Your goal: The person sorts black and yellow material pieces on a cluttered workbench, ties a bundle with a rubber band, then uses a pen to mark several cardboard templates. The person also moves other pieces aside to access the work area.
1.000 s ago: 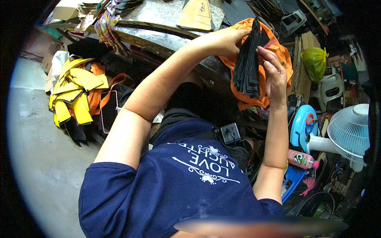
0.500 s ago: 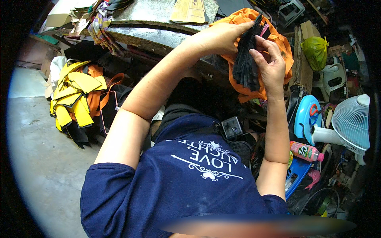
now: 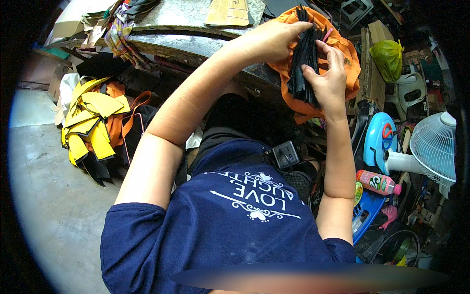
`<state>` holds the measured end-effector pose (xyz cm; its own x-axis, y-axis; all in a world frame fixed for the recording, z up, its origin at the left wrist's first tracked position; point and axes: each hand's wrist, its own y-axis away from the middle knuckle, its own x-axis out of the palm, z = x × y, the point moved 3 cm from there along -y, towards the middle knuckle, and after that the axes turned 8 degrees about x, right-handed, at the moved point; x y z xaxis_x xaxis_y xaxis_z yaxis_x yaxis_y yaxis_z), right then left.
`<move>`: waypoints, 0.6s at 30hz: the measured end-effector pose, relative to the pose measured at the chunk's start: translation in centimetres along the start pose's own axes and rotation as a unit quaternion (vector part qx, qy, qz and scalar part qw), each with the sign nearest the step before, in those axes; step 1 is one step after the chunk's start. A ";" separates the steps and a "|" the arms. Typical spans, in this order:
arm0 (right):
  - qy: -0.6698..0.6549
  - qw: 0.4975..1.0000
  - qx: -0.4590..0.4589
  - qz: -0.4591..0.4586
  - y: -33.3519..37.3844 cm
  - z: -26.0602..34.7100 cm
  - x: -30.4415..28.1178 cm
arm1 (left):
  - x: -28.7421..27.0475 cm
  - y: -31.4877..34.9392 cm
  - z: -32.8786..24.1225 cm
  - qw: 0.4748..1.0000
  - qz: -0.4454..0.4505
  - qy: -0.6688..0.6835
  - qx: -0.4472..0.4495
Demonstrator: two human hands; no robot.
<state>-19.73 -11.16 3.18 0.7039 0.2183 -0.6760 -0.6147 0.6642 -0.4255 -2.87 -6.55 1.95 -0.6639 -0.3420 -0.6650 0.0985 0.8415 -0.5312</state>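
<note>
A thick bundle of thin black strips [image 3: 303, 73] is between my hands at the upper right; their material is too unclear to name. My left hand [image 3: 285, 41] is closed on its left side, the thumb lying across the upper part. From the right, my right hand [image 3: 330, 81] pinches the bundle's edge with thumb and bent fingers. Beneath the bundle spreads crumpled orange fabric [image 3: 350, 61], perhaps a bag. A small pink piece [image 3: 328, 34] shows beside the strips.
A worn metal-topped table [image 3: 171, 44] carries a brown board [image 3: 228, 12]. Yellow and black cut pieces [image 3: 98, 117] are piled at left. A white fan [image 3: 433, 147], a pink bottle [image 3: 377, 182], a blue round object [image 3: 379, 142] and a yellow-green bag [image 3: 387, 60] crowd the right.
The black bundle has tilted and its upper end has shifted left, the strips fanning out more. My right hand has moved slightly left with it.
</note>
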 end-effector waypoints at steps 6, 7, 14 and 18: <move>-0.116 0.993 0.028 0.014 -0.1 -1.9 0.3 | -0.4 1.1 0.5 0.989 -0.039 -0.124 -0.077; -0.150 0.988 0.038 0.007 0.1 -2.2 0.3 | -0.1 1.3 0.6 0.989 0.016 -0.111 -0.097; -0.406 0.905 0.125 0.016 1.8 -3.3 -0.6 | 0.0 1.1 -0.9 0.981 -0.009 -0.039 -0.190; -0.413 0.903 0.109 0.047 2.3 -3.4 -0.6 | 1.7 -0.3 -2.0 0.960 0.000 -0.108 -0.259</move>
<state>-22.75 -12.18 0.61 0.7330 0.6800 0.0148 -0.6641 0.7202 -0.2006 -5.46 -6.53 2.05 -0.4888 -0.3730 -0.7886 -0.3195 0.9177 -0.2361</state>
